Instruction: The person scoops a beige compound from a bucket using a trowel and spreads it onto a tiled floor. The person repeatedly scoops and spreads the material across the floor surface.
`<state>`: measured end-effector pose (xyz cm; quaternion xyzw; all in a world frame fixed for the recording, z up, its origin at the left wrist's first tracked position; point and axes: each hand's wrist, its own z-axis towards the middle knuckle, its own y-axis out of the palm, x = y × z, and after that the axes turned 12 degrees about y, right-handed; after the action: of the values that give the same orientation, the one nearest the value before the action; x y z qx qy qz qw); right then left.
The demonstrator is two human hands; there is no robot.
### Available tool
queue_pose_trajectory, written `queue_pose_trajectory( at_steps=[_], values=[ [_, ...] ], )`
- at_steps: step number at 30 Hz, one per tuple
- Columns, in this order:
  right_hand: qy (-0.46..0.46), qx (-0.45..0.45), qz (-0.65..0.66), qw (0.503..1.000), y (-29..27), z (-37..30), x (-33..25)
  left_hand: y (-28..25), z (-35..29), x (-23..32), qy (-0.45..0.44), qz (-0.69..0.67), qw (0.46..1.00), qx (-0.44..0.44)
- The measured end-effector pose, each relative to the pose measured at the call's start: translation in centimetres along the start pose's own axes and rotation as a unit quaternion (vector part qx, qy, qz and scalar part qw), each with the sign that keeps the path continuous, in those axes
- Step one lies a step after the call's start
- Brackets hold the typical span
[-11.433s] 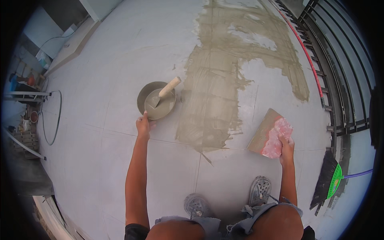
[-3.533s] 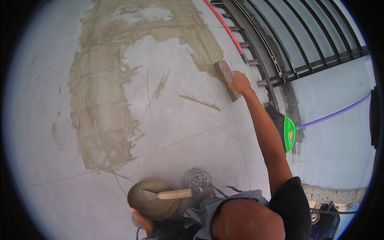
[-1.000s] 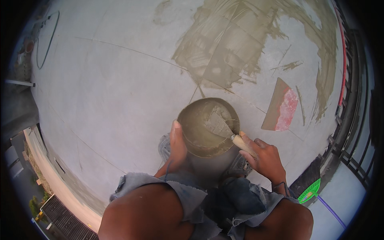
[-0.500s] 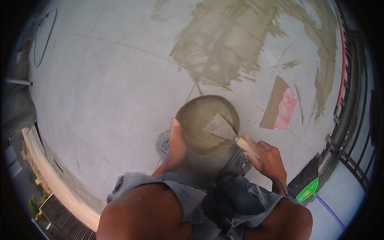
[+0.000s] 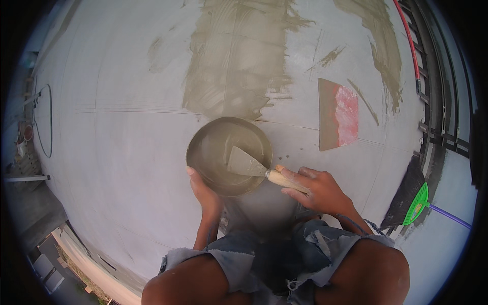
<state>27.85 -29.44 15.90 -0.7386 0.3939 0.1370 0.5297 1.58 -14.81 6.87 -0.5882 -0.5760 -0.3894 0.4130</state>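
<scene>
Blade down in the mix: the scraper is loading up.

Right hand [image 5: 317,190] has its fingers curled tight round the wooden grip of the putty knife [image 5: 249,163], whose blade now lies flat in the grey mortar, further left across the bowl than half a second ago (a scoop, by the look of it). Left hand [image 5: 203,190] pinches the near rim of the round mixing bowl [image 5: 203,147], thumb over the edge. Beyond the fingers: pale floor tiles [image 5: 127,132] smeared with wet mortar [image 5: 236,66], a red-backed float [image 5: 338,114] to the right, then a railing [image 5: 437,101] and a green broom [image 5: 414,201].
</scene>
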Motion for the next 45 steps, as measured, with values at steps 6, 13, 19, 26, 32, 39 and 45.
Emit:
queue_pose_trajectory(
  at_steps=[6,13,19,26,32,39,45],
  values=[
    [0.001,0.037,0.044,0.998,1.4,0.0,0.3,2.5,3.1,1.6,0.074,0.003,0.997,-0.037],
    [0.026,0.054,0.076,0.995,1.7,0.0,1.1,5.2,4.5,2.8,0.094,-0.031,0.994,-0.038],
    [0.030,0.082,0.086,0.992,0.9,-0.1,1.9,7.3,4.6,3.3,0.127,-0.023,0.990,-0.053],
    [0.049,0.086,0.089,0.991,0.1,-0.6,2.8,10.0,3.8,3.8,0.166,0.067,0.984,-0.023],
    [0.078,0.075,0.100,0.989,-0.6,-1.3,3.5,11.8,2.9,4.5,0.184,0.100,0.977,-0.031],
    [0.084,0.093,0.109,0.986,-0.9,-1.6,4.3,13.2,2.3,4.6,0.196,0.125,0.972,-0.036],
    [0.087,0.093,0.115,0.985,-1.2,-1.6,4.3,13.1,2.4,4.3,0.192,0.109,0.975,-0.035]
  ],
)
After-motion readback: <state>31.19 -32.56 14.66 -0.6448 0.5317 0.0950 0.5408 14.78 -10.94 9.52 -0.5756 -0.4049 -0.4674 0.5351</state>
